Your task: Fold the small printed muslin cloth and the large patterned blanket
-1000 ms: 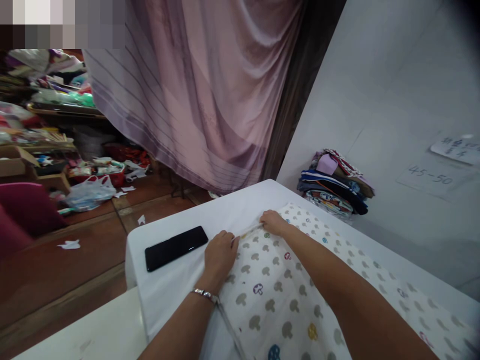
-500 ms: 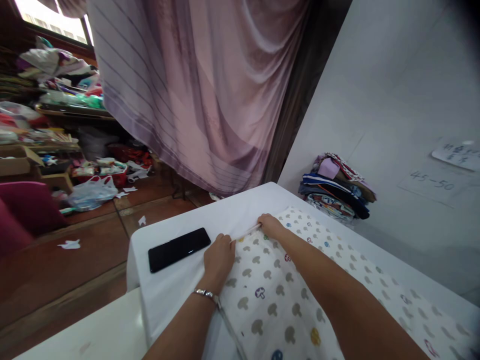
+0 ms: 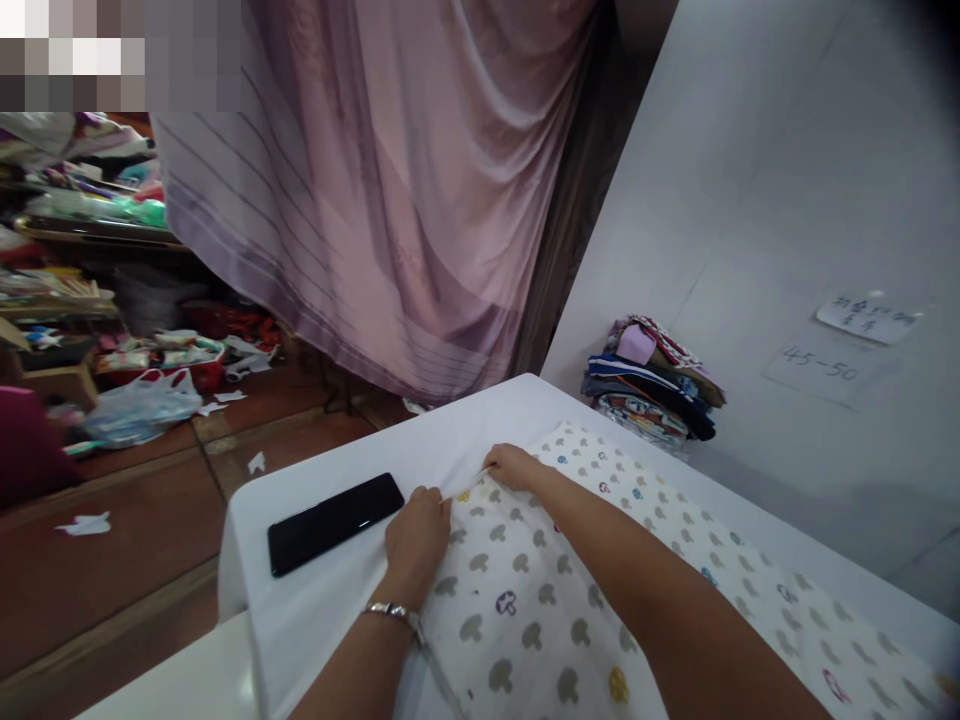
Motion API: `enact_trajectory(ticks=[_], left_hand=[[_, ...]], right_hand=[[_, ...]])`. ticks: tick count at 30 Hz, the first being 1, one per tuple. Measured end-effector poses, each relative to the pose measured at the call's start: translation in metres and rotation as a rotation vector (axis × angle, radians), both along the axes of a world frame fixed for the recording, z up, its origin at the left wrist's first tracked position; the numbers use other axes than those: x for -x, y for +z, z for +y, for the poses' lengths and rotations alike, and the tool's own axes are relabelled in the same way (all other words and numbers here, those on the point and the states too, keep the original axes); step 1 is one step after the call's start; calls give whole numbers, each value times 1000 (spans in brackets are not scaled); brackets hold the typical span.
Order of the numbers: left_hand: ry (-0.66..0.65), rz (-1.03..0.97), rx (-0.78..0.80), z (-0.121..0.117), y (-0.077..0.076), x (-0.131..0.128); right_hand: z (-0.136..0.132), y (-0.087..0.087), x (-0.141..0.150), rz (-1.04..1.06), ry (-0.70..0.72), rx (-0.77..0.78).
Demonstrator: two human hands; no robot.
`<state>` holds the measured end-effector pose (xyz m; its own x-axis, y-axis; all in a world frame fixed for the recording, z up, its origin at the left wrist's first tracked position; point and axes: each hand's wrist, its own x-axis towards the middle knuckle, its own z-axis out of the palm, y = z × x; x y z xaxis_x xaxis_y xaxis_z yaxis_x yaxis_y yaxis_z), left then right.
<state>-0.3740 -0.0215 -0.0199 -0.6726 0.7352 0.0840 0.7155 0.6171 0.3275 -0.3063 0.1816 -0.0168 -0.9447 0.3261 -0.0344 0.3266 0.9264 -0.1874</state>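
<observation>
A white cloth [image 3: 525,640] printed with grey and coloured mushroom-like shapes lies along the white-covered table. My left hand [image 3: 417,532], with a silver bracelet at the wrist, is closed on the cloth's far left edge. Farther along that edge, my right hand [image 3: 515,468] pinches the cloth with bent fingers. A short strip of the edge is stretched between the two hands. The fingertips are partly hidden in the fabric. Left of my left hand lies a black smartphone [image 3: 335,524], screen up and apart from it.
A stack of folded clothes [image 3: 649,385] sits by the white wall on the right. A pink curtain [image 3: 420,200] hangs beyond the white table cover [image 3: 315,620]. Plastic bags [image 3: 142,405], boxes and paper scraps lie on the floor to the left.
The view has swung slightly right, so the surroundings sit farther left. Both hands keep hold of the cloth's edge, and the gap between them looks a little smaller.
</observation>
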Motion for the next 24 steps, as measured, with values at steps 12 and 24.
enact_trajectory(ticks=[12, 24], left_hand=[[4, -10, 5, 0, -3, 1], [7, -29, 16, 0, 0, 1]], right_hand=[[69, 8, -37, -110, -231, -154], [73, -7, -42, -19, -340, -224]])
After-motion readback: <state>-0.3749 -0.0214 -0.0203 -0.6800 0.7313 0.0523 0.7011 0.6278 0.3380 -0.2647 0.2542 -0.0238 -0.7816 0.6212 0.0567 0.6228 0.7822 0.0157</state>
